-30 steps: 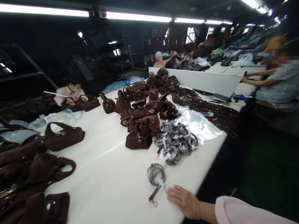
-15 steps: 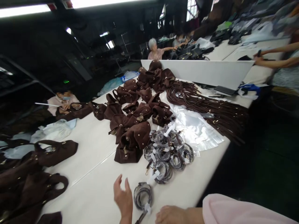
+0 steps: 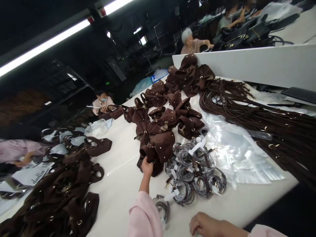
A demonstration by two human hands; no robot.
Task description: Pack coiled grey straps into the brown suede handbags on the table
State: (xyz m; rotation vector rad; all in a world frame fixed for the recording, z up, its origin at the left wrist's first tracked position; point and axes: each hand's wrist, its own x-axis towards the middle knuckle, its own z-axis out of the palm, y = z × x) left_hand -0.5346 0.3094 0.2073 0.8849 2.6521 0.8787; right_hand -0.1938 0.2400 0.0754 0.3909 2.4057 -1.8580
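Observation:
My left hand (image 3: 147, 167) reaches forward over the table, its fingers closed on the near edge of a dark brown handbag (image 3: 163, 144). That bag lies slumped at the front of a heap of similar bags with small gold studs. Low in the view, my right hand (image 3: 203, 224) is curled near the table top; what its fingers hold, if anything, is hidden. Between my arms a coiled strap in clear plastic (image 3: 165, 208) lies partly behind the left sleeve. Just beyond it is a pile of wrapped coiled straps (image 3: 186, 172) with white tags and gold clasps.
Clear plastic bags (image 3: 237, 148) lie to the right, beside a long bundle of loose brown straps (image 3: 227, 102). More brown bags (image 3: 64, 187) fill the left side. A white panel (image 3: 247, 62) stands at the back. Several co-workers sit or stand around the tables.
My left hand has moved forward from beside the single coiled strap to the nearest brown bag and closed on it. The view has swung left. My right hand stays low near the table.

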